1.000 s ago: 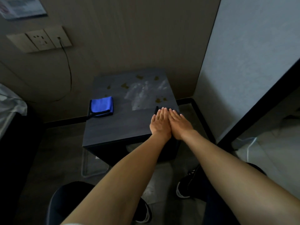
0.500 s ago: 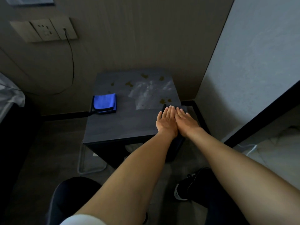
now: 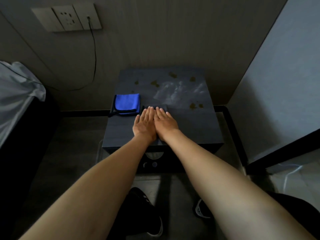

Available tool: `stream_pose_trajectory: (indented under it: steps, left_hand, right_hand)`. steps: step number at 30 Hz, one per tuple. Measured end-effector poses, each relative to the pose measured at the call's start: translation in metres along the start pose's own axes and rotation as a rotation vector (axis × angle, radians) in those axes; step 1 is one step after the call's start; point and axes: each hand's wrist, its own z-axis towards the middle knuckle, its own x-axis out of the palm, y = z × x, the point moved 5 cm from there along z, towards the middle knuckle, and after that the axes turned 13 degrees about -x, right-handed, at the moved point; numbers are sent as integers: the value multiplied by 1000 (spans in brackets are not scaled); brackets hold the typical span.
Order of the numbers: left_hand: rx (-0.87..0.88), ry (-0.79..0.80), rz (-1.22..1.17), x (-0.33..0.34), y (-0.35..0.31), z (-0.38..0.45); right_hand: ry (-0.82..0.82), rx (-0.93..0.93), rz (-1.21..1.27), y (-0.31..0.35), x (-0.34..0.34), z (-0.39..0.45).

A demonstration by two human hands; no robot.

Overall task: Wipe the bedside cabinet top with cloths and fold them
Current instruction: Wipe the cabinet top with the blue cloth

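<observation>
The dark grey bedside cabinet top [image 3: 194, 125] carries brown spots [image 3: 173, 74] and a whitish smear [image 3: 178, 92] toward its back right. A folded blue cloth [image 3: 127, 103] with black trim lies at the left edge. Just right of it, a dark grey cloth [image 3: 161, 107] lies flat, mostly covered by my hands. My left hand [image 3: 144, 125] and my right hand [image 3: 165, 122] rest side by side, palms down, fingers straight and together, pressing on the grey cloth. Only the cloth's far edge shows past my fingertips.
A bed with a grey sheet [image 3: 15, 94] stands at the left. A wall socket [image 3: 69, 18] with a black cable [image 3: 94, 54] hangs behind. A pale wall panel [image 3: 277, 84] and a black floor frame [image 3: 232, 129] close in the right side. My shoes [image 3: 149, 213] are on the floor below.
Both hands have slid the grey cloth leftward across the cabinet top, from its front right corner to beside the blue cloth. The camera view shifted too.
</observation>
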Motion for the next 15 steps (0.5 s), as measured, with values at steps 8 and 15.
stream_pose_trajectory:
  steps: [8, 15]
  left_hand:
    - [1, 44, 88, -12, -10, 28]
    - [34, 33, 147, -20, -49, 38]
  right_hand:
    - [-3, -32, 57, -21, -10, 22]
    - [-33, 8, 63, -59, -15, 16]
